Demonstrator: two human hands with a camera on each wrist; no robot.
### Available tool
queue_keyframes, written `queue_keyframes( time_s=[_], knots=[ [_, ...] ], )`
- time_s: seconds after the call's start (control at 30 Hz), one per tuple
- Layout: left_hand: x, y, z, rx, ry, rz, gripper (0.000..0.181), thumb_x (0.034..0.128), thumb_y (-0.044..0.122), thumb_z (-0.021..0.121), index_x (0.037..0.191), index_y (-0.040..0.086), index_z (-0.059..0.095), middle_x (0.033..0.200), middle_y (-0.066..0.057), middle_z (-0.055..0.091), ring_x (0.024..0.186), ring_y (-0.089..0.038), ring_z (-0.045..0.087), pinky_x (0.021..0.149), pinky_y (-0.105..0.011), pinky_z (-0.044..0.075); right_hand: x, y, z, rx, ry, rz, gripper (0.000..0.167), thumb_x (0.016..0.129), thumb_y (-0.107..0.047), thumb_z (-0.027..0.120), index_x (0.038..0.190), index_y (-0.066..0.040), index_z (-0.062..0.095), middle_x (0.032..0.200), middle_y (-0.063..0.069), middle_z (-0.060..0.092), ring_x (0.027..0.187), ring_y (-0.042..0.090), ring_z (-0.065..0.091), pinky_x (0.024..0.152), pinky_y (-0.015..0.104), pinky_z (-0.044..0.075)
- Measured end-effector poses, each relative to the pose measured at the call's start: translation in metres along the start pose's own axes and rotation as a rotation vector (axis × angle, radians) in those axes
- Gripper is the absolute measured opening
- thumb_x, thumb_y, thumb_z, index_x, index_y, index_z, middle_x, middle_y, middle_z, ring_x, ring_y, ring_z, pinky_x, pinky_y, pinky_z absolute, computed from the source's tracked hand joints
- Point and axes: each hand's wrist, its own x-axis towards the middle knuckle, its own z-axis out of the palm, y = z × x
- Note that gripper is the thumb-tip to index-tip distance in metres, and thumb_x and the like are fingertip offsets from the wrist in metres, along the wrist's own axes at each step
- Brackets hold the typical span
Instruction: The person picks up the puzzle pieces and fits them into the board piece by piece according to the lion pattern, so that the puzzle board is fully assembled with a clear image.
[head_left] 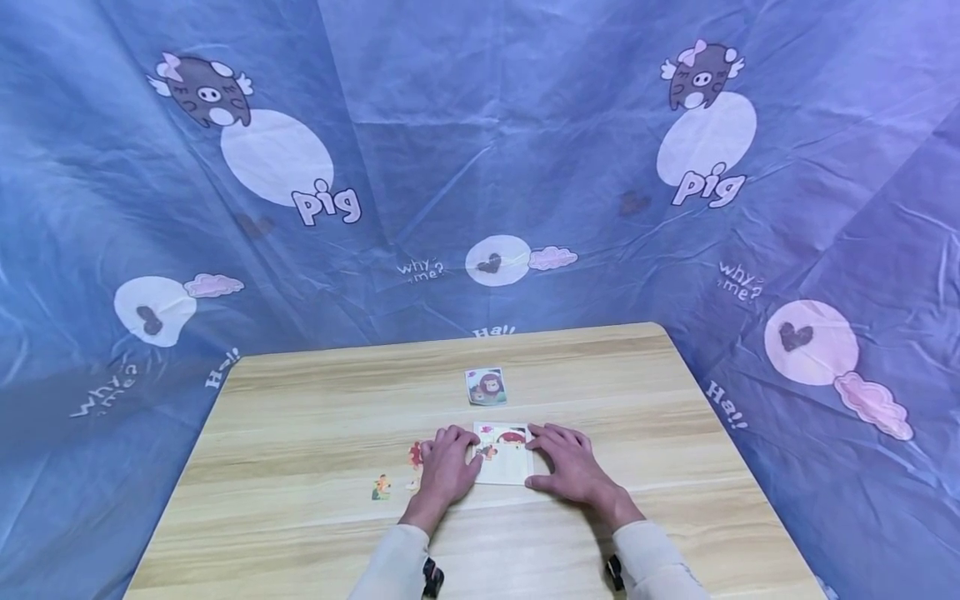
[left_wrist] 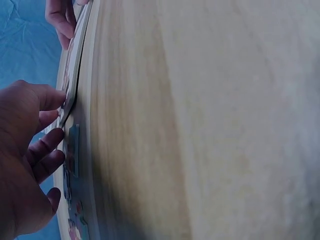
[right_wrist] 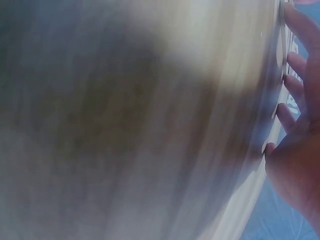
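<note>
In the head view, a white puzzle board point(head_left: 504, 473) lies on the table, with picture pieces point(head_left: 512, 437) across its upper part. My left hand point(head_left: 447, 468) rests at the board's left edge, thumb and index fingertip touching it. At the right edge, my right hand point(head_left: 573, 468) has its fingers spread, the thumb near the lower corner. The left wrist view shows the board point(left_wrist: 75, 62) edge-on beside my left hand point(left_wrist: 25, 150), whose other fingers are loosely bent. Fingertips of my right hand point(right_wrist: 300, 120) line the edge in the right wrist view.
Loose picture pieces lie left of my left hand, one point(head_left: 381, 487) farther out and others point(head_left: 415, 453) partly hidden by the hand. A lion picture card point(head_left: 486, 387) lies beyond the board on the wooden table point(head_left: 300, 417). Blue printed cloth point(head_left: 480, 167) hangs behind.
</note>
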Motion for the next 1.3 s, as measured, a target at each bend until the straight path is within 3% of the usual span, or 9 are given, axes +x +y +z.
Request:
queue_keyframes(
  time_s=[0.23, 0.63, 1.07, 1.3],
  knots=[
    [-0.0014, 0.0020, 0.0004, 0.024, -0.014, 0.017, 0.024, 0.0827, 0.036, 0.069, 0.104, 0.024, 0.069, 0.104, 0.005, 0.061, 0.097, -0.017, 0.051, 0.081, -0.040, 0.032, -0.0008, 0.0012, 0.0015, 0.007, -0.005, 0.006, 0.056, 0.074, -0.058, 0.072, 0.121, -0.030, 0.061, 0.152, -0.006, 0.041, 0.142, 0.027, 0.034, 0.110, 0.058, 0.019],
    [-0.0002, 0.0006, 0.0027, 0.031, 0.023, 0.009, 0.023, 0.0827, 0.034, 0.068, 0.104, 0.024, 0.069, 0.102, 0.004, 0.061, 0.096, -0.017, 0.051, 0.079, -0.041, 0.031, 0.0011, 0.0022, 0.0011, 0.010, -0.001, -0.005, 0.057, 0.074, -0.058, 0.072, 0.123, -0.029, 0.061, 0.153, -0.005, 0.041, 0.142, 0.027, 0.034, 0.110, 0.058, 0.019],
    [-0.0009, 0.0019, 0.0021, 0.030, -0.042, -0.002, 0.028, 0.0856, 0.037, 0.066, 0.111, 0.026, 0.069, 0.106, 0.005, 0.061, 0.099, -0.016, 0.050, 0.083, -0.039, 0.032, -0.0005, 0.0033, 0.0006, 0.015, 0.003, -0.007, 0.057, 0.074, -0.057, 0.073, 0.122, -0.029, 0.061, 0.153, -0.004, 0.041, 0.141, 0.027, 0.034, 0.109, 0.057, 0.020],
    [-0.0039, 0.0012, 0.0020, 0.034, -0.043, 0.007, 0.027, 0.0857, 0.038, 0.066, 0.110, 0.025, 0.069, 0.105, 0.006, 0.061, 0.097, -0.015, 0.050, 0.084, -0.041, 0.030, -0.0014, 0.0033, 0.0018, 0.011, 0.008, -0.007, 0.057, 0.073, -0.057, 0.073, 0.122, -0.029, 0.061, 0.152, -0.005, 0.041, 0.141, 0.027, 0.035, 0.109, 0.057, 0.021]
  ],
)
